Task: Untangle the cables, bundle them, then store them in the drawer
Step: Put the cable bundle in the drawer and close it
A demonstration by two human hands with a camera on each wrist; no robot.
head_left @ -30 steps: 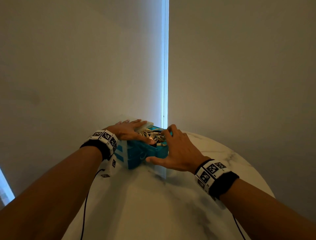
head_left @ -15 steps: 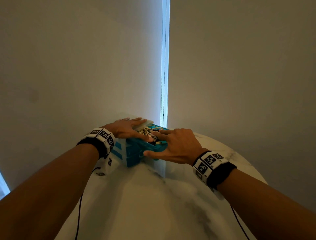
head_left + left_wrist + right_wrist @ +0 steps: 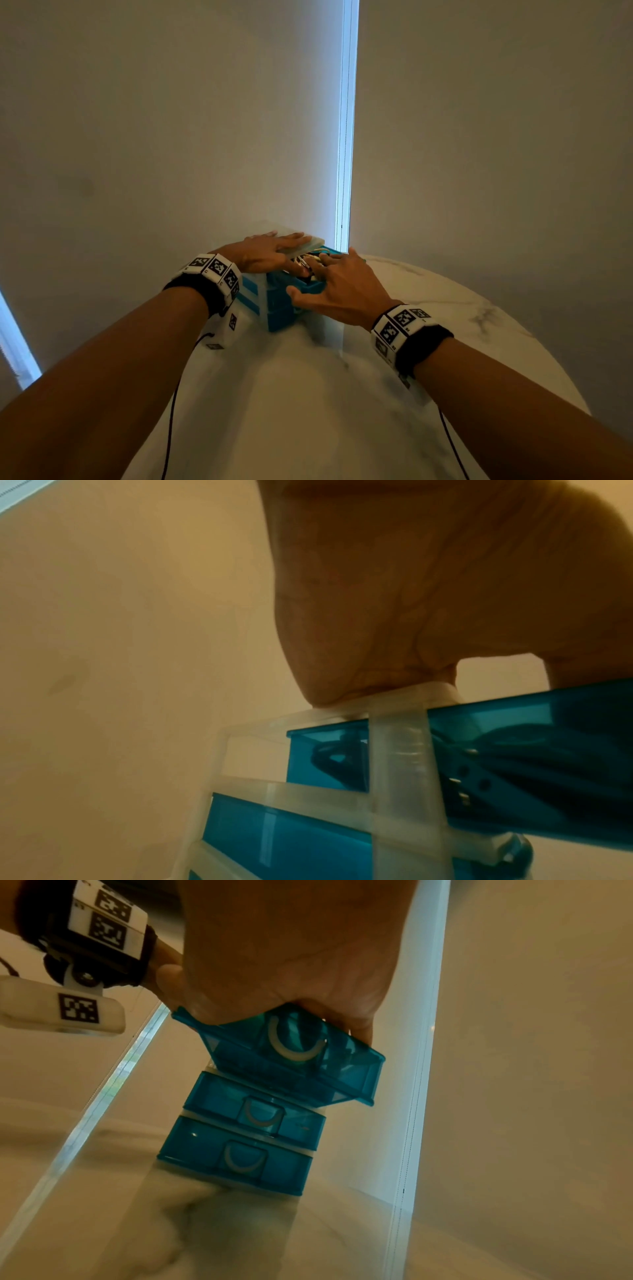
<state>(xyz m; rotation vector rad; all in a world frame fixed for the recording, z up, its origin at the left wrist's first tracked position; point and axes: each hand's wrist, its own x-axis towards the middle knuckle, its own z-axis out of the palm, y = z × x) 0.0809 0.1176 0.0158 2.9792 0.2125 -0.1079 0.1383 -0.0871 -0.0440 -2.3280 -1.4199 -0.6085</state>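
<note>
A small drawer unit (image 3: pixel 270 308) with a translucent white frame (image 3: pixel 397 764) and teal drawers stands at the far side of the marble table (image 3: pixel 308 411). Its top drawer (image 3: pixel 310 287) is pulled out, with pale bundled cables (image 3: pixel 306 262) inside. They show as dark loops through the teal wall (image 3: pixel 531 764). My left hand (image 3: pixel 263 251) lies flat on the unit's top, palm down (image 3: pixel 411 588). My right hand (image 3: pixel 342 284) reaches over the open drawer (image 3: pixel 291 1056). Its fingers rest on the cables and its thumb is against the drawer's front. The fingertips are hidden.
The middle drawer (image 3: pixel 253 1104) and bottom drawer (image 3: pixel 236 1161) are closed. A wall stands just behind the unit, with a bright window strip (image 3: pixel 346 120). The round table's edge (image 3: pixel 534 339) curves off to the right. Thin black wires hang from both wristbands.
My right hand has slid forward and left, further over the open drawer and the cables. The left hand stays flat on the unit's top.
</note>
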